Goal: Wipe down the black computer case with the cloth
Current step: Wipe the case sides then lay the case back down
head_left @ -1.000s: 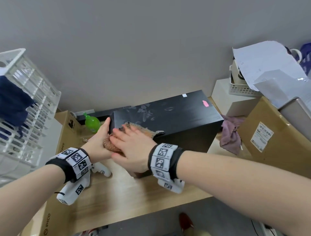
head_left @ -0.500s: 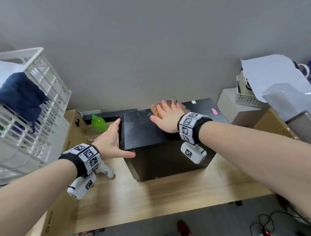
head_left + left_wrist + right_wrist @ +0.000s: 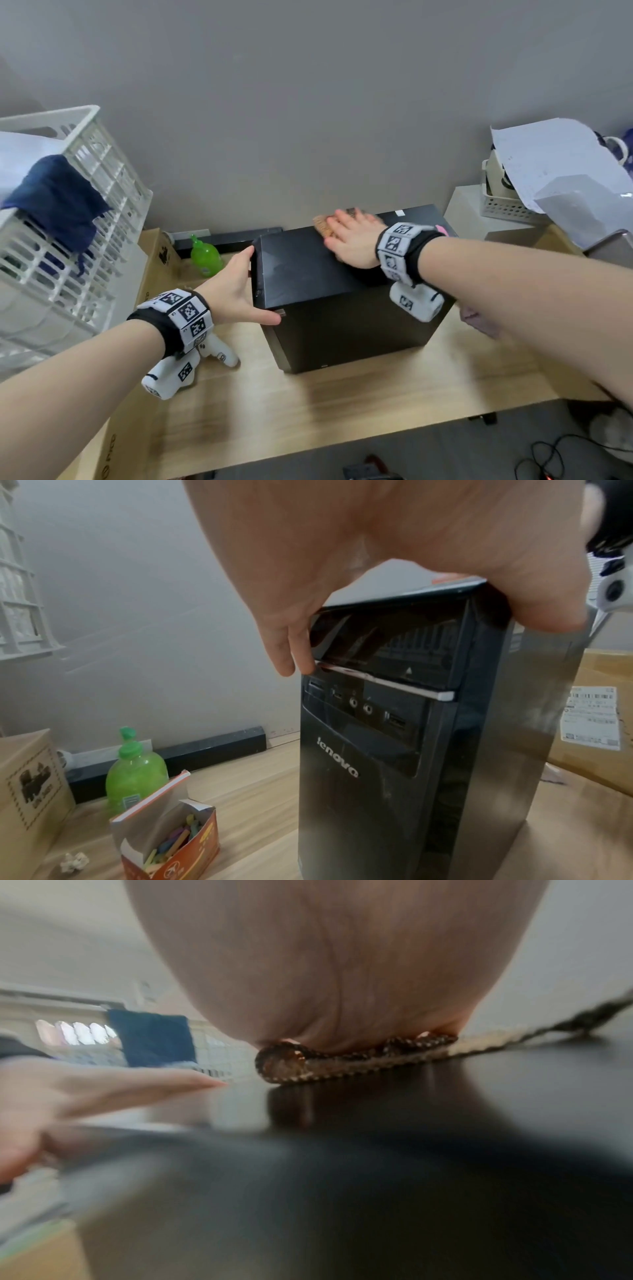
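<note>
Up on top of the black computer case (image 3: 318,270), near its far edge, your right hand's fingers (image 3: 349,219) are lying straight and flat, pressing the cloth (image 3: 322,224) down onto the panel. So your right hand (image 3: 352,243) isn't gripping anything, it's just pushing the cloth flat under the palm. From the right wrist view the cloth (image 3: 342,1058) is showing as a folded tan, knitted-looking bundle squashed between palm and panel, with a bit trailing off to the right.

Your left hand (image 3: 236,291) is bracing the case at its front left top corner: thumb (image 3: 263,317) stretching along the near top edge, the other fingers (image 3: 287,647) lying straight down the glossy front, just above the row of ports. Fingers relaxed and straight, nothing clenched.

The case itself is standing upright on the wooden desk (image 3: 342,404), towards the back edge by the wall, "lenovo" lettering running down its front.

Off the case's left side you're sharing the desk with a green bottle (image 3: 205,257) near the back edge and an open orange box of chalk (image 3: 171,840) in front of it. A white crate (image 3: 78,205) with a dark blue cloth (image 3: 58,202) draped over its rim is sitting at the far left. A cardboard box with a shipping label (image 3: 596,723) is standing on the right.
</note>
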